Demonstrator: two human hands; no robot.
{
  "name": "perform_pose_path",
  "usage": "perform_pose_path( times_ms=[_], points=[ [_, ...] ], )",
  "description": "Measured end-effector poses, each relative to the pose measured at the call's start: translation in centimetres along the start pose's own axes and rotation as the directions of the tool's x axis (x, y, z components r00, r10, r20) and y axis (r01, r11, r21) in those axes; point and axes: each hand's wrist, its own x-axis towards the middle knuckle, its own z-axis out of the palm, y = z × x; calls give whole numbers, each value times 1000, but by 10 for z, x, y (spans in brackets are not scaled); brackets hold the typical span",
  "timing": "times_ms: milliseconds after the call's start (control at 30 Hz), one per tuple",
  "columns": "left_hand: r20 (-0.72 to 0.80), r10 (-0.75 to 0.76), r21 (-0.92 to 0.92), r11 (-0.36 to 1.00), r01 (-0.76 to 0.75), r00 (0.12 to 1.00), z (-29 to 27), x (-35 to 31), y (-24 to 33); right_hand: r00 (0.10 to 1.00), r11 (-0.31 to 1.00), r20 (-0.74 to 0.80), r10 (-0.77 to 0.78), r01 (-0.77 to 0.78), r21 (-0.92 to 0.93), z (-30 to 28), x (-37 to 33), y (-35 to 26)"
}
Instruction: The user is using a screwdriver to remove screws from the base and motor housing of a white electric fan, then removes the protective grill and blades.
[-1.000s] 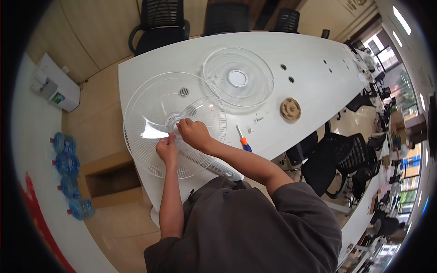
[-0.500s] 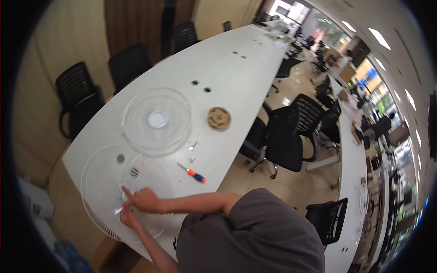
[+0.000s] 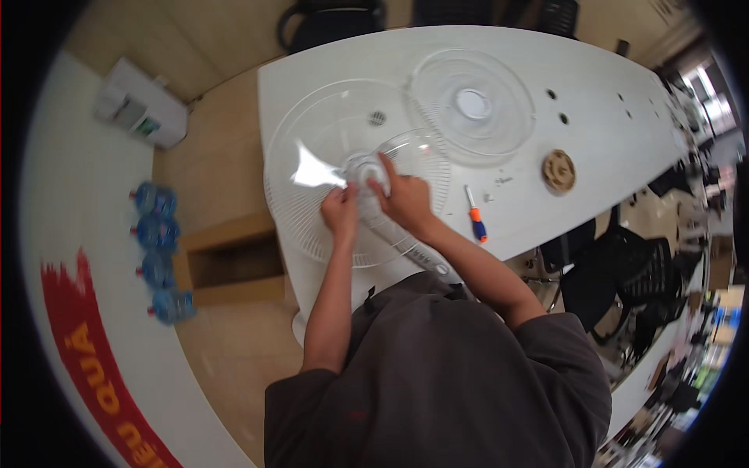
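A fan with clear blades (image 3: pixel 312 168) and a white wire grille (image 3: pixel 292 222) lies at the near left of the white table (image 3: pixel 499 234). My right hand (image 3: pixel 407 201) has its thumb and index finger round the pale hub (image 3: pixel 367 170) at the blades' centre. Just left of the hub, my left hand (image 3: pixel 340 212) is closed in a pinch beside a blade's inner end; what its fingertips hold is hidden. A grey control panel (image 3: pixel 413 251) shows below the grille, partly covered by my right arm. Bright glare whitens one blade.
A second round grille (image 3: pixel 511 144) with a white centre lies farther right. Beyond a blue-orange screwdriver (image 3: pixel 477 222) and small loose parts (image 3: pixel 499 183) is a brown moulded disc (image 3: pixel 559 171). An open cardboard box (image 3: pixel 234 292) and blue water bottles (image 3: pixel 160 234) stand on the floor at left.
The view has swung to the left, so the floor, box and bottles now show. Both hands remain at the fan's hub, and the right thumb and index finger are now spread round it.
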Motion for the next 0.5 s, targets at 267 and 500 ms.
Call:
perform_pose_path(
  times_ms=[267,500],
  points=[
    [-102,-45,91,994,55,994,-14,-1,13,990,985,140,5,-29,172,-8,9,-12],
    [-97,-54,114,991,65,994,-9,0,16,984,936,14,-177,164,312,22,3,0]
  ],
)
